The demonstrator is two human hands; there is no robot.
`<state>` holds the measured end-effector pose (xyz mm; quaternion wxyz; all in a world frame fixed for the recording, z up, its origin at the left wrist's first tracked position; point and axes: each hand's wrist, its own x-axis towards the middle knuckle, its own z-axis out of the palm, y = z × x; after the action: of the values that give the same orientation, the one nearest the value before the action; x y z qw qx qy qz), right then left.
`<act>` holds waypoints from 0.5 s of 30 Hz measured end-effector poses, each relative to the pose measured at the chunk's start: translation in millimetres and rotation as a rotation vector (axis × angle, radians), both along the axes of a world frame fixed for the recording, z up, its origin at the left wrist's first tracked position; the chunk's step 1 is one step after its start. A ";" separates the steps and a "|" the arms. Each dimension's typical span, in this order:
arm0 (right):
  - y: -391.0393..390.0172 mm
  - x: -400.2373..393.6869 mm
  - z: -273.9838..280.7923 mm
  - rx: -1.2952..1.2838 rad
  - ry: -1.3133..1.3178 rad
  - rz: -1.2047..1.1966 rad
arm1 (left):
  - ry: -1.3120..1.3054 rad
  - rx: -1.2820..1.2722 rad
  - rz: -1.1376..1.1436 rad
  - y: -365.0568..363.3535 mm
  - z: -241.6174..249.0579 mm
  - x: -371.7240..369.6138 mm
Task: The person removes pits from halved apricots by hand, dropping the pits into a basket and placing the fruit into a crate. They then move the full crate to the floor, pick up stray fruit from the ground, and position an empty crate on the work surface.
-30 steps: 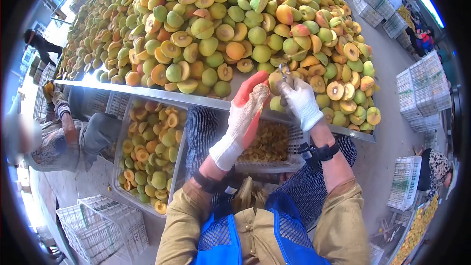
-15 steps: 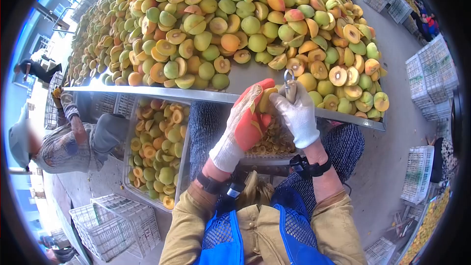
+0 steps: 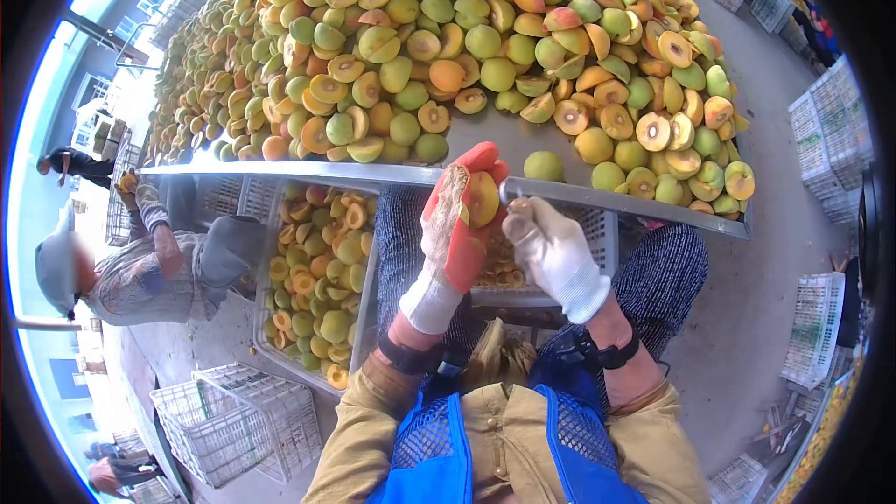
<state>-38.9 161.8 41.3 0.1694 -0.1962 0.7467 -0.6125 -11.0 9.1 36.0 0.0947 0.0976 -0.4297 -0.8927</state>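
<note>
Peach half: a yellow-green peach half (image 3: 482, 198) sits in the left hand, held up just in front of the desk's metal edge.
Co-worker: at far left a seated person (image 3: 112, 273) in a cap and patterned sleeves, one gloved hand raised to the desk edge.
Left crate: a white crate (image 3: 313, 273) under the desk, beside the co-worker, filled with halved fruit in yellow, green and orange.
Floor crate: a bare white crate (image 3: 233, 425) on the floor at lower left.
Left hand: the left hand (image 3: 455, 229), in a red-and-white glove, is curled around the peach half, fingers wrapped over its back.
Middle crate: a crate (image 3: 523, 275) below both hands, holding darker orange bits; too hidden to tell more.
Right hand: the right hand (image 3: 551, 247), in a white glove, is clenched just beside the fruit; whether it grips a tool cannot be told.
Desk: a metal-rimmed desk (image 3: 616, 198) heaped with whole and halved peaches (image 3: 448, 56).
Right stacks: white crates (image 3: 831, 140) stacked at the far right.
</note>
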 end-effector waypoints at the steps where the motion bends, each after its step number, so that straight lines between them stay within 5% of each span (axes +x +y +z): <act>1: -5.3 8.7 0.9 0.035 0.073 -0.015 | 0.010 -0.026 0.013 3.6 0.9 0.6; 9: -26.0 21.5 -13.1 0.148 0.180 -0.091 | 0.042 0.217 0.121 21.9 9.8 5.5; 15: -32.0 30.7 -22.6 0.243 0.219 -0.109 | -0.032 0.092 0.132 18.6 2.1 6.6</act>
<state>-8.2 129.7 18.6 0.0761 -0.1991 0.8388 -0.5010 -4.4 27.7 38.1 0.1420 0.1444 -0.3824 -0.9015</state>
